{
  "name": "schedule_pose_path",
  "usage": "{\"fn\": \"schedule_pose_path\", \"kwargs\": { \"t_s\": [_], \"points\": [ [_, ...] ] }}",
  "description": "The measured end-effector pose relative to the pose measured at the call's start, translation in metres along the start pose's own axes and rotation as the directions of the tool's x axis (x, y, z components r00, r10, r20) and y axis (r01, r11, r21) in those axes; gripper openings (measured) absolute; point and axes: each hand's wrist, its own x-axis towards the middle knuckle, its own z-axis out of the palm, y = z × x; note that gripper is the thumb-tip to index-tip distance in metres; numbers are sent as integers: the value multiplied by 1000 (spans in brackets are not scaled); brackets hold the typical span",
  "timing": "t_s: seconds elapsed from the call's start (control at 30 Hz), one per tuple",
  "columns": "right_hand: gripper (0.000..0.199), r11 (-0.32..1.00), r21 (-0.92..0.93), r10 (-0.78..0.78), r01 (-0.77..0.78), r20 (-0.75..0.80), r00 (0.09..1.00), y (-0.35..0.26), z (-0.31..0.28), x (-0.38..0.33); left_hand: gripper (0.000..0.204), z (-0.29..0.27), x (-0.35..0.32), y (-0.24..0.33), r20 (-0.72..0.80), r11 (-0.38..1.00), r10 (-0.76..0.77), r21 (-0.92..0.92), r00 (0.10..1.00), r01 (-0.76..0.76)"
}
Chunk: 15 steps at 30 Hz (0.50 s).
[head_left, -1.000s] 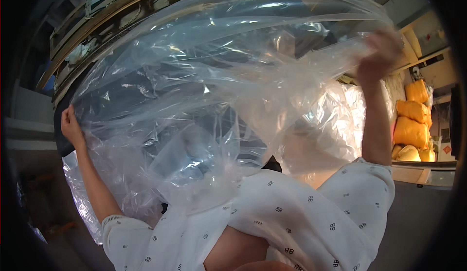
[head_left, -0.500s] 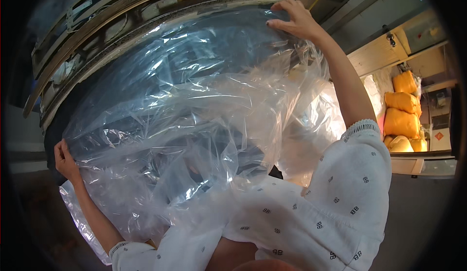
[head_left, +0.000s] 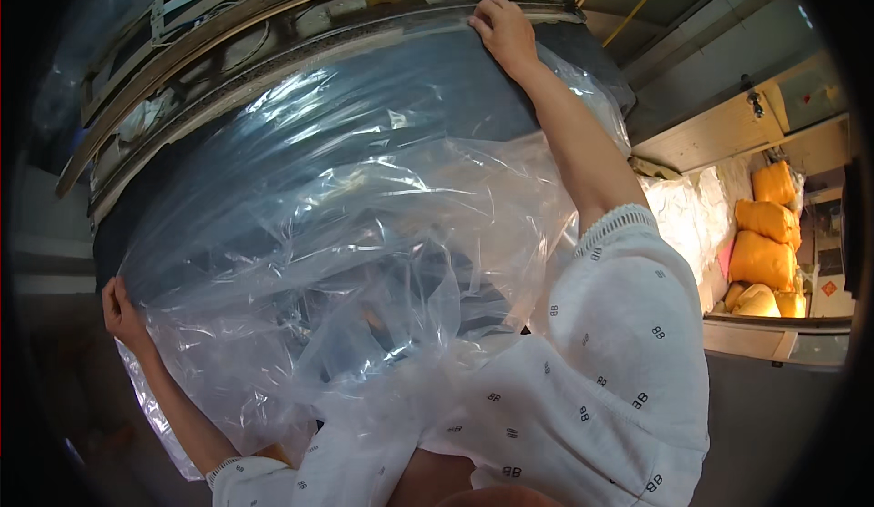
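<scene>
Over the dark work surface (head_left: 116,234), the clear plastic sheet (head_left: 382,184) is lying creased. The left hand (head_left: 124,318) is pinching its left edge; the right hand (head_left: 507,38) is curling at the far side, its hold unclear. Pulling evenly probably suits such thin film.

**Small letters on a white shirt, one red sign at the right**

The white shirt (head_left: 583,361) of the person carries a black letter print (head_left: 658,332): the same pair of letters, repeated many times, with spaces between. It stands on both sleeves and on the front, turned at different angles. At the far right, a red diamond-shaped sign (head_left: 828,288) is on a pale panel (head_left: 839,301); whether it has writing is too small to tell.
</scene>
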Motion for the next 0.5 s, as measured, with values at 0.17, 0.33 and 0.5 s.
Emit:
{"fn": "schedule_pose_path", "kwargs": {
  "t_s": [0.17, 0.33, 0.5],
  "points": [
    [18, 880, 242, -449, 408, 149, 881, -82, -26, -54, 18, -143, -59, -57, -204, 978, -116, 150, 972, 148],
    [23, 980, 151, -169, 130, 283, 944, -89, -11, -27, 18, -169, -101, -34, -174, 951, -162, 236, 971, 201],
    [29, 992, 123, -79, 36, 366, 927, -92, 3, -17, 15, -181, -156, 0, -144, 956, -290, 12, 946, 295]
  ]
}}
